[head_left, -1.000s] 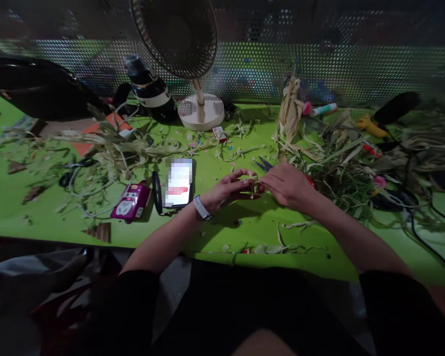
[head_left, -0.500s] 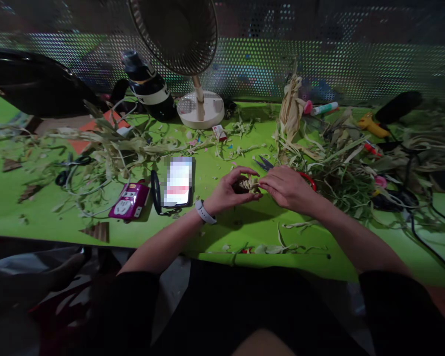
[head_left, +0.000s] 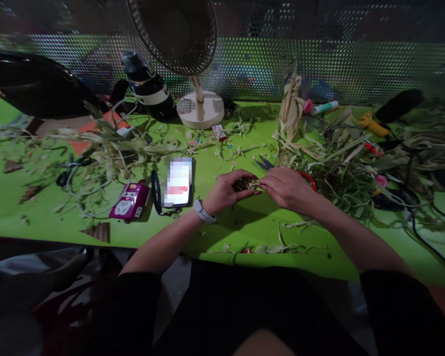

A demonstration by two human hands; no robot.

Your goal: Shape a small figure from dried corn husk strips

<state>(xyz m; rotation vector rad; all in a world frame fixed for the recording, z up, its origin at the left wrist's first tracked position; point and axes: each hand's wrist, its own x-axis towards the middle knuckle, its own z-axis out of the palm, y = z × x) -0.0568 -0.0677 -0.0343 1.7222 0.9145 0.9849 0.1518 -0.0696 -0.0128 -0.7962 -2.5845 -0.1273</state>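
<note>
My left hand [head_left: 228, 190], with a pale band at the wrist, curls its fingers around a small woven husk piece [head_left: 244, 185], mostly hidden in the grip. Pinched in the fingertips of my right hand [head_left: 287, 188] is a pale husk strip [head_left: 257, 185] at the piece's right end. The two hands almost meet above the green table [head_left: 252, 232]. Just behind my right hand lie scissors with dark blades [head_left: 264, 163] and a red handle [head_left: 308, 179], partly covered by that hand.
A phone [head_left: 178, 182], a purple power socket [head_left: 129, 201] and cables lie left. Behind stand a fan [head_left: 200, 110] and a dark bottle [head_left: 152, 91]. Husk scraps [head_left: 341, 183], a husk bundle [head_left: 291, 109] and a yellow glue gun [head_left: 373, 124] are right.
The woven piece has turned in my left hand, and less of its pale weave shows. My left fingers have shifted slightly; my right hand remains nearly in place.
</note>
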